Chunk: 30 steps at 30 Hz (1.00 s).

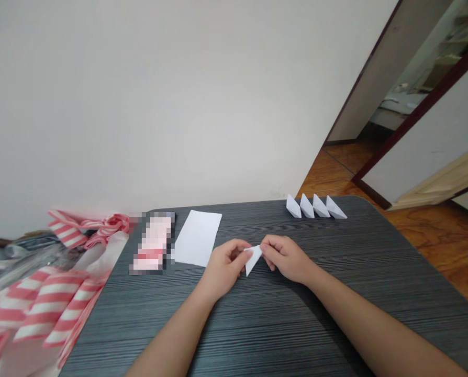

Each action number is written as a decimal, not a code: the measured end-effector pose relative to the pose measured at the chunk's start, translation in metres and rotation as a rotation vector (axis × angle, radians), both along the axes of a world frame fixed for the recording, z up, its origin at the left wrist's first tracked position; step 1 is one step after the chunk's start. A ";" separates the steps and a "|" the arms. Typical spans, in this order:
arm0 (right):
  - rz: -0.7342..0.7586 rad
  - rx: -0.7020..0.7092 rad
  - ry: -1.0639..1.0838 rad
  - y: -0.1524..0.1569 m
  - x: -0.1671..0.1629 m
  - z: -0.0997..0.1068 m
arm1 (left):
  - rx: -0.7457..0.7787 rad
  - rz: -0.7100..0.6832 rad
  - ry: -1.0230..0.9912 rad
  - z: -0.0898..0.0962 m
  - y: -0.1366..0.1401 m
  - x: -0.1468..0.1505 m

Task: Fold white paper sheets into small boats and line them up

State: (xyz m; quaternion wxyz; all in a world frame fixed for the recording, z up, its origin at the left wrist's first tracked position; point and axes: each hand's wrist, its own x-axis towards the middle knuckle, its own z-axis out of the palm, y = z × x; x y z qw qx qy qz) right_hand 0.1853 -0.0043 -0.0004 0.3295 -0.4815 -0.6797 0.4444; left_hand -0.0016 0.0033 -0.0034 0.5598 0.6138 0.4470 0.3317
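A small piece of folded white paper [253, 259], pointed at its lower end, is held just above the dark table between both hands. My left hand [227, 264] pinches its left side with thumb and fingers. At its upper right corner, my right hand [284, 256] grips with thumb and forefinger. The fingertips partly cover the paper, so its full shape cannot be made out. Several folded white paper pieces [307, 206] stand in a row near the table's far right edge. White paper sheets [198, 238] lie flat to the left of my left hand.
A pixelated phone-like object [152, 242] lies at the left of the dark wood-grain table [234, 330]. Red-and-white striped cloth [47, 301] and clear plastic are heaped beyond the left edge. A pale wall [159, 104] rises behind the table, and a doorway opens at the right.
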 end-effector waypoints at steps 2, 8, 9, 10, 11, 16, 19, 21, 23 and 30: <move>-0.019 -0.014 0.033 0.001 0.001 -0.002 | 0.046 -0.014 0.062 0.001 0.000 0.001; 0.092 -0.131 0.275 -0.001 -0.005 -0.007 | 0.095 -0.025 0.075 0.002 0.000 0.001; 0.120 -0.143 0.285 -0.002 -0.005 -0.007 | 0.094 -0.020 0.074 0.002 0.000 0.000; 0.139 -0.153 0.288 -0.002 -0.006 -0.007 | 0.103 -0.018 0.081 0.002 0.001 0.000; 0.146 -0.161 0.291 -0.002 -0.006 -0.007 | 0.121 -0.019 0.096 0.002 0.001 -0.001; 0.140 -0.155 0.292 -0.003 -0.005 -0.006 | 0.270 -0.046 0.206 0.004 0.001 -0.002; 0.139 -0.148 0.289 -0.003 -0.004 -0.007 | 0.325 -0.074 0.239 0.007 0.001 -0.001; 0.132 -0.146 0.290 -0.002 -0.004 -0.008 | 0.340 -0.113 0.247 0.010 0.000 0.000; 0.129 -0.140 0.286 -0.002 -0.004 -0.008 | 0.352 -0.154 0.247 0.013 -0.001 0.000; 0.144 -0.089 0.197 -0.003 -0.004 -0.003 | 0.336 -0.201 0.227 0.015 -0.004 0.000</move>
